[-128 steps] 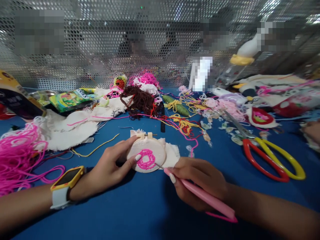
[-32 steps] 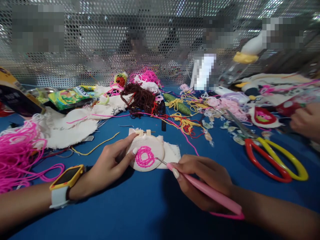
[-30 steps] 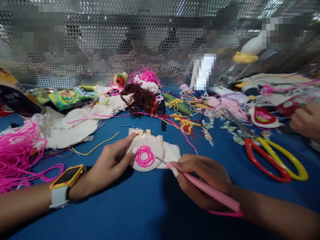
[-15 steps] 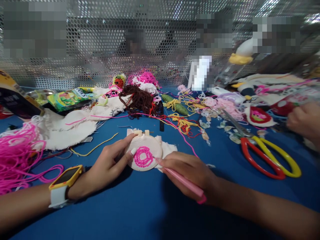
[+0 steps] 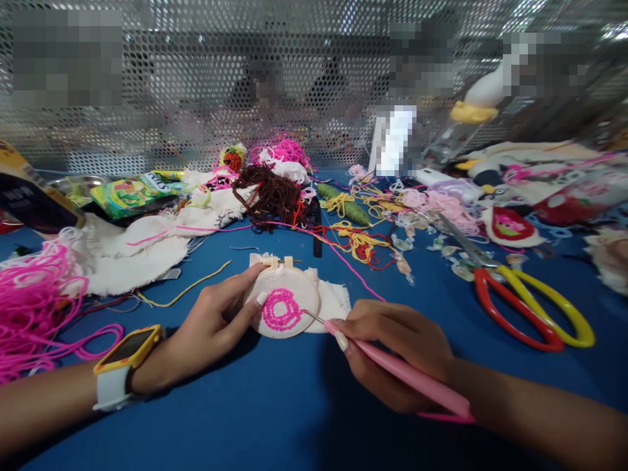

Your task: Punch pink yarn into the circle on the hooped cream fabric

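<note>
The left hand (image 5: 206, 327) pinches the hoop (image 5: 282, 307), its pink ring (image 5: 280, 309) stitched with the middle bare, while the right hand (image 5: 397, 350) grips the needle (image 5: 392, 369).

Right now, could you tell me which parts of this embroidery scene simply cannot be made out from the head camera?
- Needle tip of the pink punch tool: too fine to tell whether it touches the cloth in the embroidery hoop.
- Left hand: its fingers behind the hoop are hidden.
- Right hand: palm side is hidden.
- Pink yarn pile: cut off by the left edge.
- Beyond the perforated metal screen: blurred.
</note>
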The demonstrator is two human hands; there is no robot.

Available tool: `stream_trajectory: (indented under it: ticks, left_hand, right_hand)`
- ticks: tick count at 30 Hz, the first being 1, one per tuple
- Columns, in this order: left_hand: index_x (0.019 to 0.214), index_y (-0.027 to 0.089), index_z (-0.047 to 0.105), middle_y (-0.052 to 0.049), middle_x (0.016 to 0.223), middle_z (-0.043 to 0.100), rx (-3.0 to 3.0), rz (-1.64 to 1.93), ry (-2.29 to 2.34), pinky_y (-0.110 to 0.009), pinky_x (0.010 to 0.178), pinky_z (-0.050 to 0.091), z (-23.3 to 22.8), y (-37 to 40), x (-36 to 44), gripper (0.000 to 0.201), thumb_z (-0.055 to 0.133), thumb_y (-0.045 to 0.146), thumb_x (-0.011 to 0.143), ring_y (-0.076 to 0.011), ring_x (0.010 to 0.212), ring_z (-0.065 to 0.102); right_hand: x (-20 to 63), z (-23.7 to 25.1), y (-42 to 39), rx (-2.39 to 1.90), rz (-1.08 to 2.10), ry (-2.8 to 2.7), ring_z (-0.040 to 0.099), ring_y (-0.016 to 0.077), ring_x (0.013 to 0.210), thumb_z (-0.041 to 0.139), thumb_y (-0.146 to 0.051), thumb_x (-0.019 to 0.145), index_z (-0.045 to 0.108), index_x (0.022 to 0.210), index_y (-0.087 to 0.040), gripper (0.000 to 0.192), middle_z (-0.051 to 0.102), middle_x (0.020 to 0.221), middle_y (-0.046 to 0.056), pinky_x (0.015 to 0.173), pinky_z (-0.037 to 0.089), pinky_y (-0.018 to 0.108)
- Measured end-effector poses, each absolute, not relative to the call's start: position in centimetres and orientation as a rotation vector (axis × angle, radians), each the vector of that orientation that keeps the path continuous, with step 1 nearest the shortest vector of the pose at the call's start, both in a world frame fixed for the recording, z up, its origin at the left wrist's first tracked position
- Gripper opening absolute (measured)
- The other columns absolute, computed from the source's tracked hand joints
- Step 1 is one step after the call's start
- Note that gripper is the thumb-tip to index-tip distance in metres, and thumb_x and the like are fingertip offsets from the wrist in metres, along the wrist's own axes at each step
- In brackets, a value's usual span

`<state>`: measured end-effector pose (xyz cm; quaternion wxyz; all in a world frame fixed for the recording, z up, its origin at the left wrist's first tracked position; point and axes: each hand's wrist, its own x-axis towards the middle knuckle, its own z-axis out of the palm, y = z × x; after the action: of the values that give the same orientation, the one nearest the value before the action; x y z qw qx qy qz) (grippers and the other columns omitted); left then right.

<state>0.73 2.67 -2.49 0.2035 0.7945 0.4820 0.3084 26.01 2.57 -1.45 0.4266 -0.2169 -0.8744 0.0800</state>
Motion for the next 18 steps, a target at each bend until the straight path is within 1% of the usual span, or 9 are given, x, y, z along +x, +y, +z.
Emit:
stream_trajectory:
  ticks: [4,8,10,13,16,18]
  left_hand:
    - [0.135,0.012,0.044,-0.009,0.108,0.067,2.218,0.861,1.334,-0.024,0.077,0.050,-2.44,2.65,0.73,0.047,0.048,0.025,0.089,-0.0142,0.085,0.062]
    - [0.136,0.013,0.043,-0.009,0.114,0.065,2.212,0.860,1.323,-0.024,0.077,0.050,-2.44,2.62,0.71,0.047,0.047,0.025,0.090,-0.0152,0.090,0.062]
    - [0.135,0.014,0.043,-0.009,0.114,0.065,2.215,0.857,1.319,-0.022,0.072,0.050,-2.47,2.61,0.70,0.046,0.046,0.025,0.090,-0.0146,0.087,0.062]
    - [0.135,0.014,0.043,-0.007,0.106,0.067,2.226,0.858,1.324,-0.020,0.065,0.049,-2.56,2.65,0.70,0.046,0.045,0.025,0.091,-0.0131,0.080,0.062]
    - [0.135,0.013,0.043,-0.006,0.101,0.068,2.225,0.860,1.331,-0.020,0.063,0.048,-2.64,2.71,0.73,0.047,0.045,0.026,0.090,-0.0124,0.077,0.061]
    - [0.135,0.014,0.043,-0.006,0.104,0.068,2.217,0.860,1.332,-0.020,0.064,0.049,-2.65,2.74,0.76,0.047,0.046,0.026,0.090,-0.0119,0.076,0.061]
  right_hand:
    - [26.00,-1.57,2.46,-0.533,0.171,-2.181,0.053,0.0106,0.052,0.050,-0.003,0.076,0.055,0.091,-0.015,0.020,0.057,0.060,0.001,0.048,0.046,0.022]
    - [26.03,-1.30,2.19,-0.554,0.082,-2.188,0.057,0.0127,0.054,0.051,-0.004,0.076,0.054,0.093,-0.018,0.022,0.059,0.059,0.001,0.050,0.049,0.023]
    - [26.06,-1.16,2.11,-0.541,0.067,-2.190,0.058,0.0136,0.054,0.050,-0.004,0.075,0.054,0.094,-0.019,0.025,0.059,0.059,0.001,0.050,0.050,0.024]
    - [26.04,-1.23,2.13,-0.530,0.055,-2.196,0.058,0.0141,0.054,0.051,-0.003,0.075,0.054,0.093,-0.018,0.025,0.059,0.058,0.002,0.050,0.050,0.024]
    - [25.90,-1.64,2.26,-0.515,0.074,-2.175,0.057,0.0128,0.053,0.051,-0.003,0.075,0.055,0.091,-0.016,0.021,0.059,0.059,0.002,0.050,0.049,0.023]
    - [25.77,-1.92,2.34,-0.513,0.079,-2.145,0.056,0.0118,0.053,0.051,-0.002,0.075,0.055,0.090,-0.015,0.020,0.059,0.060,0.002,0.051,0.049,0.022]
